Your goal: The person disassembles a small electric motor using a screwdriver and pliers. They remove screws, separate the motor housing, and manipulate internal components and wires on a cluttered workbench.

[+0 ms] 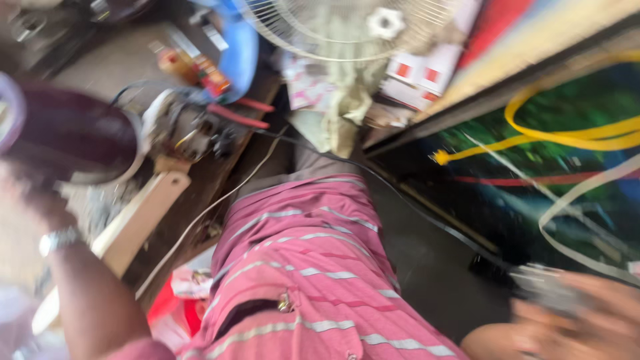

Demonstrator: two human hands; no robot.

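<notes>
Cluttered workbench [120, 60] left, dark floor [427, 267] below.

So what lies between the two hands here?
In the head view, the person's own pink striped shirt fills the stretch between the left hand and the blurred right hand.

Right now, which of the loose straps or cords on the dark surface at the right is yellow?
The looped cord at the upper right is yellow. The strap below it is pale whitish, and the line between them is red.

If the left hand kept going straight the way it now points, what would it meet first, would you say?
The left hand is blurred but seems to reach up to the dark round bowl-like thing; it looks already touching or nearly so, though depth is unclear.
</notes>
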